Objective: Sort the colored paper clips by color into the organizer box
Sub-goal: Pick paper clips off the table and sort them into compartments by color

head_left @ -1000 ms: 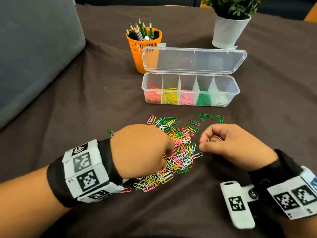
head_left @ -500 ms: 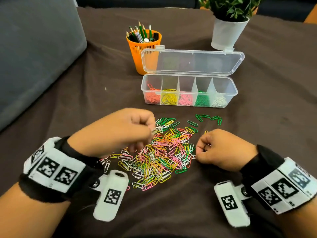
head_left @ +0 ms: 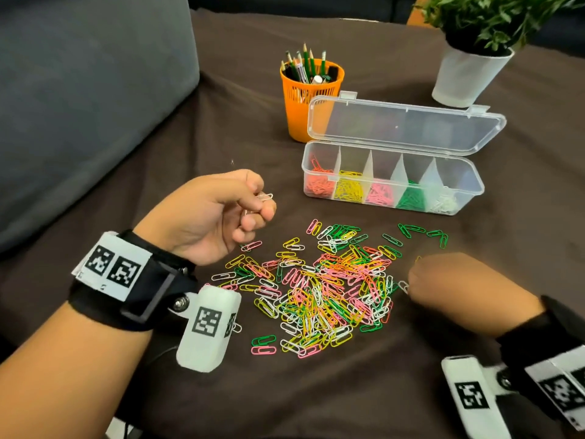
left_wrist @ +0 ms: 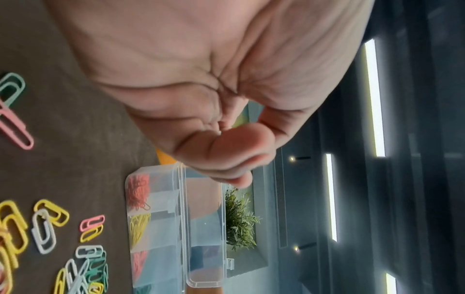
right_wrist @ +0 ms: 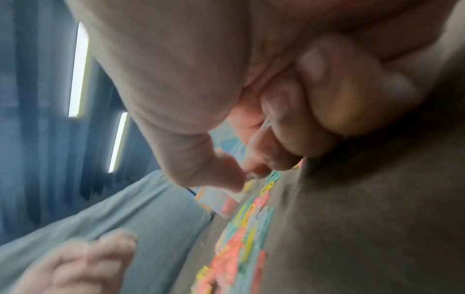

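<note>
Brown cloth (head_left: 158, 191) covers the tabletop. Organizer box (head_left: 471, 191) stands lid-open just in front of the orange pencil cup (head_left: 300, 106); five compartments hold orange, yellow, pink, green and white clips. Mixed paper clip pile (head_left: 323, 289) lies near the box, on its near side. Left hand (head_left: 209, 217), raised beside the pile: grip pinches white clips (head_left: 265, 196). Right hand (head_left: 456, 289) rests at the pile's other edge, fingers curled, pinching a white clip (head_left: 403, 286).
</note>
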